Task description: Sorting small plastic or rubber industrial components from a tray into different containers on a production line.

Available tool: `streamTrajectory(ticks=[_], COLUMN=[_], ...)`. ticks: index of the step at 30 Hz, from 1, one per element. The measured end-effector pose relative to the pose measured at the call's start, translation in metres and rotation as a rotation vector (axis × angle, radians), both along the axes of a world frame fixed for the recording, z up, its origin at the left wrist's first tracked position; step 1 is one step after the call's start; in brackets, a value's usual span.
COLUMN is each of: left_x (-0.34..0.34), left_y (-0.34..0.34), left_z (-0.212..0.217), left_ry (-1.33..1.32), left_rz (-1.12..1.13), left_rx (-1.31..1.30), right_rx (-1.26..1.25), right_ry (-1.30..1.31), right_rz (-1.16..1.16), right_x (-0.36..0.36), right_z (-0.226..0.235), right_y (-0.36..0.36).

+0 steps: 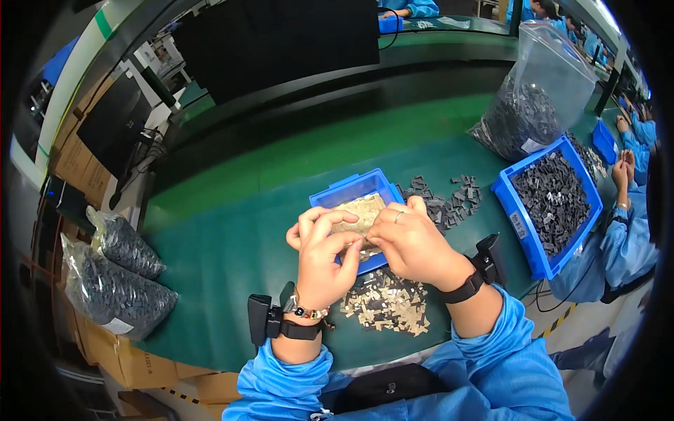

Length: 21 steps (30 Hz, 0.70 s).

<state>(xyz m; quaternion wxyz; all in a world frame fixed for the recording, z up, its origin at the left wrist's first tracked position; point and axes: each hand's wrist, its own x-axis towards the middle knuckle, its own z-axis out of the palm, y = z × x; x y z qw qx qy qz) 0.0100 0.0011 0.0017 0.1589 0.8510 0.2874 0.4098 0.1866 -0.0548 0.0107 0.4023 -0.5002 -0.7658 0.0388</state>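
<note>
My left hand (325, 256) and my right hand (414, 240) meet over a small blue bin (342, 191), fingertips pinched together. Whatever sits between them is too small to name. Beige flat pieces (365, 208) fill the bin beneath my fingers. Just in front of it, close to my body, lies a loose pile of beige and dark small pieces (386, 303). Dark grey small parts (449, 205) are scattered on the green mat beyond my right hand. A ring is on my right hand, and straps with black devices circle both wrists.
A larger blue bin (498, 188) of black parts stands at the right, with a clear bag (523, 112) of dark parts behind it. Filled plastic bags (119, 295) lie at the left edge. A co-worker in a blue sleeve (618, 238) sits at the far right. A dark panel (274, 45) hangs ahead.
</note>
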Motion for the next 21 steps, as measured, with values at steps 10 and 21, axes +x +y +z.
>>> streamTrajectory(ticks=[10,21], left_x=[-0.0005,-0.0040], left_y=[-0.0015,-0.0027], left_z=[0.0039,0.0037], left_ry=[-0.031,-0.006], left_rz=[0.113,0.172], left_rx=[-0.025,-0.095], right_rx=[0.018,0.121], right_ry=[0.050,0.108], right_rz=[-0.077,-0.100], right_x=[-0.0005,-0.0028], right_z=[0.0092,0.0101], right_y=[-0.0034,-0.0029])
